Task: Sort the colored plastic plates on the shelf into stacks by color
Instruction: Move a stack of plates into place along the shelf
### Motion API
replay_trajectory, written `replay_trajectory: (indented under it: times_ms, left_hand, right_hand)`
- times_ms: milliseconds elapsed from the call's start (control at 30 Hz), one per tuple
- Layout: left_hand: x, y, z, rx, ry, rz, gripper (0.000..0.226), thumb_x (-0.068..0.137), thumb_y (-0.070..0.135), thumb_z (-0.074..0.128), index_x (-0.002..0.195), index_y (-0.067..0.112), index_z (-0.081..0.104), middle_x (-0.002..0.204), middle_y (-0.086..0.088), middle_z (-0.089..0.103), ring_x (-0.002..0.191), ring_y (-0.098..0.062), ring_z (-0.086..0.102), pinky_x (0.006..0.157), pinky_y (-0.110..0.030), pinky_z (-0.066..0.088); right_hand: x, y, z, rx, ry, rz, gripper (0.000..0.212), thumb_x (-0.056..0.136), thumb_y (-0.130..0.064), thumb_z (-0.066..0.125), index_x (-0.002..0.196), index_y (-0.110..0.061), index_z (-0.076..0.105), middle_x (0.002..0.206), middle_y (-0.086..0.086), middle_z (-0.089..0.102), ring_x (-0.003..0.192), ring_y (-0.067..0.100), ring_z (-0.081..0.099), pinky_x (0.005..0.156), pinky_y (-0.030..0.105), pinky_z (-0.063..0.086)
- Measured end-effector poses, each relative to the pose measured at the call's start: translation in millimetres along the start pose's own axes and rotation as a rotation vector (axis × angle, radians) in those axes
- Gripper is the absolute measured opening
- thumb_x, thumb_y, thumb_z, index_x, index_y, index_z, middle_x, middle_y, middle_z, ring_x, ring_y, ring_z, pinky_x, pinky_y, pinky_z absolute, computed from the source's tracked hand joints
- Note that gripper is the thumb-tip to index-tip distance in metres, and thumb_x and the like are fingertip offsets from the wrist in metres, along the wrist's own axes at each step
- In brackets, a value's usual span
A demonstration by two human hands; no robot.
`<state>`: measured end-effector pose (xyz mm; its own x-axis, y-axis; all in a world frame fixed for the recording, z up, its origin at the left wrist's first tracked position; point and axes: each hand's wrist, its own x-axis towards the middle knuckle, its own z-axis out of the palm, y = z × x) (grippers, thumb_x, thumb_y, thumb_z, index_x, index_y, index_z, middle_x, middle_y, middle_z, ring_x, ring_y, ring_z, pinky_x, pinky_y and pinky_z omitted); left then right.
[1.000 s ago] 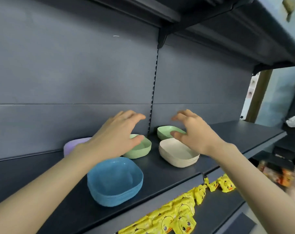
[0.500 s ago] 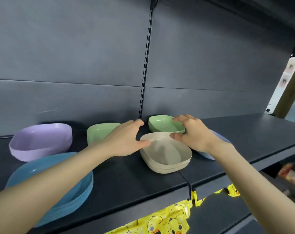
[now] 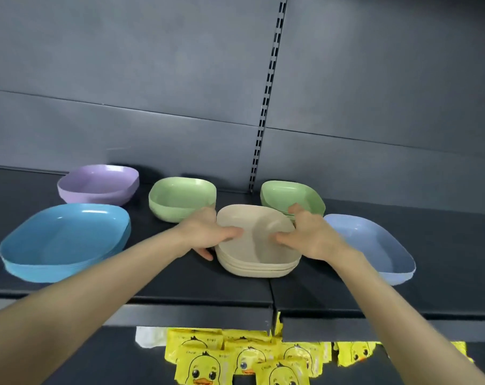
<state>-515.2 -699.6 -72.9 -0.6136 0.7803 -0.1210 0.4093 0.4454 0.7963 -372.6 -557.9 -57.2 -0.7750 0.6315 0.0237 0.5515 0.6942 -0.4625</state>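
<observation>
Slotted upright (image 3: 266,107): dark metal strip, rows of small slots, runs down back wall.
Left of upright: grey back panel (image 3: 124,65), horizontal seam across it.
Right of upright: second grey panel (image 3: 388,79), seam likewise.
Well below upright's foot: heap of yellow duck packets (image 3: 235,357), cartoon duckling faces, orange beaks, overlapping, on dark lower shelf (image 3: 110,362).
Below and left of upright, just beside heap: white object (image 3: 149,336), partly hidden, kind unclear.
Below and right of upright: more yellow packets (image 3: 355,354), partly hidden.
</observation>
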Motion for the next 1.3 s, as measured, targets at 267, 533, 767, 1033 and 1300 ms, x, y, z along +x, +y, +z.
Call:
replay_trajectory:
  times_ms: [267, 533, 767, 1033, 1300]
  left_hand:
    - [-7.0, 1.1, -4.6, -0.228, 0.069, -0.007, 0.020, 0.083, 0.010, 0.066, 0.102, 0.011, 0.061, 0.094, -0.008, 0.068, 0.078, -0.020, 0.066, 0.058, -0.033, 0.059]
    - [-53.3, -2.6, -78.0, -0.327, 0.416, 0.216, 0.034, 0.077, 0.015, 0.074, 0.106, 0.014, 0.057, 0.091, -0.004, 0.065, 0.076, -0.017, 0.065, 0.049, -0.025, 0.055]
    - [-118.7, -64.5, -172.6, -0.322, 0.589, 0.310, 0.031, 0.074, 0.015, 0.077, 0.097, 0.028, 0.062, 0.097, -0.001, 0.068, 0.087, -0.024, 0.066, 0.065, -0.035, 0.057]
    - [-177.2, -172.3, -292.2, -0.297, 0.616, 0.287, 0.036, 0.074, 0.011, 0.077, 0.105, 0.023, 0.061, 0.097, -0.004, 0.068, 0.086, -0.025, 0.066, 0.068, -0.035, 0.057]
    - [-182.1, -258.1, -380.2, -0.337, 0.596, 0.232, 0.036, 0.073, 0.009, 0.078, 0.101, 0.025, 0.063, 0.101, -0.005, 0.069, 0.090, -0.025, 0.067, 0.061, -0.034, 0.059]
  right_hand:
    - [6.6, -1.8, 7.4, 0.137, 0.070, -0.008, 0.048, 0.079, -0.030, 0.068, 0.118, -0.016, 0.046, 0.106, 0.006, 0.062, 0.097, 0.027, 0.058, 0.074, 0.033, 0.047]
    - [-3.6, -79.6, -2.7, 0.599, 0.225, -0.205, 0.025, 0.079, -0.022, 0.071, 0.100, -0.021, 0.056, 0.093, -0.007, 0.065, 0.085, 0.011, 0.062, 0.065, 0.019, 0.049]
    - [-22.7, -198.0, 44.1, 0.754, 0.173, -0.343, 0.020, 0.087, -0.027, 0.060, 0.106, -0.029, 0.054, 0.102, -0.009, 0.064, 0.095, 0.013, 0.061, 0.076, 0.033, 0.052]
    - [-37.2, -342.7, 138.3, 0.807, 0.124, -0.349, 0.021, 0.088, -0.021, 0.057, 0.107, -0.028, 0.054, 0.101, -0.006, 0.064, 0.095, 0.015, 0.061, 0.081, 0.035, 0.051]
    - [-15.5, -441.5, 205.1, 0.795, 0.075, -0.322, 0.028, 0.089, -0.020, 0.054, 0.114, -0.032, 0.048, 0.098, -0.017, 0.061, 0.089, 0.004, 0.056, 0.071, 0.025, 0.046]
